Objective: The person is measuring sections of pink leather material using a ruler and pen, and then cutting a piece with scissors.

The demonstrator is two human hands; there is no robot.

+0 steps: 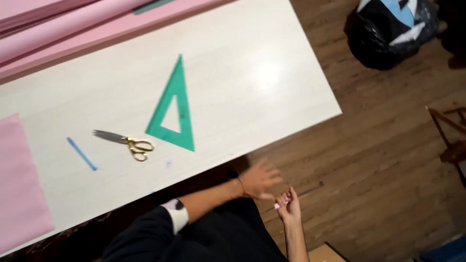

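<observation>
Pink scrap (277,205) pinched in right hand (289,206); left hand (258,181) spread open.

A small pink scrap (277,205) sits pinched at the fingertips of the right hand (289,207), held low over the brown plank floor, off the near edge of the white table. It is a tiny pale pink bit, too small and blurred to tell its shape or material. The left hand (258,180) hovers just beside it with fingers spread, blurred, its fingertips close to the scrap; whether they touch it cannot be told.
</observation>
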